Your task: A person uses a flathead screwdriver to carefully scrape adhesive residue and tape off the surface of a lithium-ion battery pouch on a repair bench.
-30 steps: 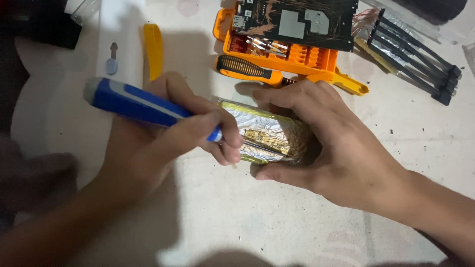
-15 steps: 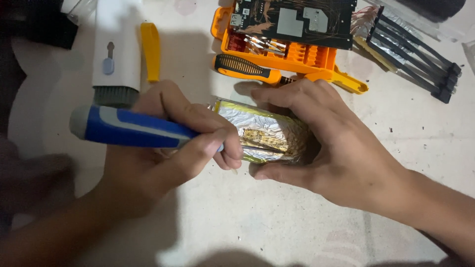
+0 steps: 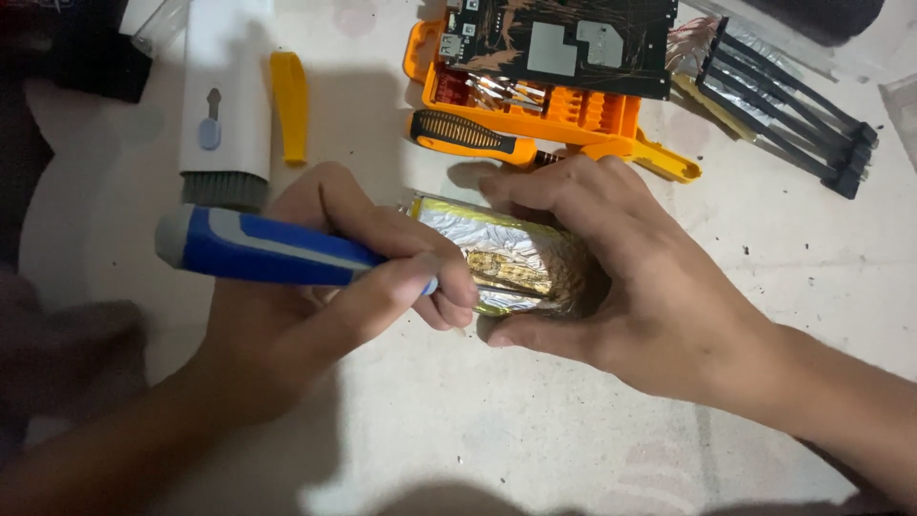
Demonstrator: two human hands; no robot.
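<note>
My left hand grips a blue and grey tool handle like a pen, its tip hidden behind my fingers at the left end of a silver foil-wrapped flat pack. The pack lies on the white table, its foil torn over a gold patch in the middle. My right hand clamps the pack from the right, fingers over its top edge and thumb under its near edge.
An orange bit case with a dark circuit board on it sits at the back, an orange-black screwdriver in front. Black tools lie back right. A white cleaning brush and an orange pry stick lie back left.
My left hand has swung the blue handle lower and leftwards, closer to level, while its tip stays at the pack. My right hand and the pack have not moved.
</note>
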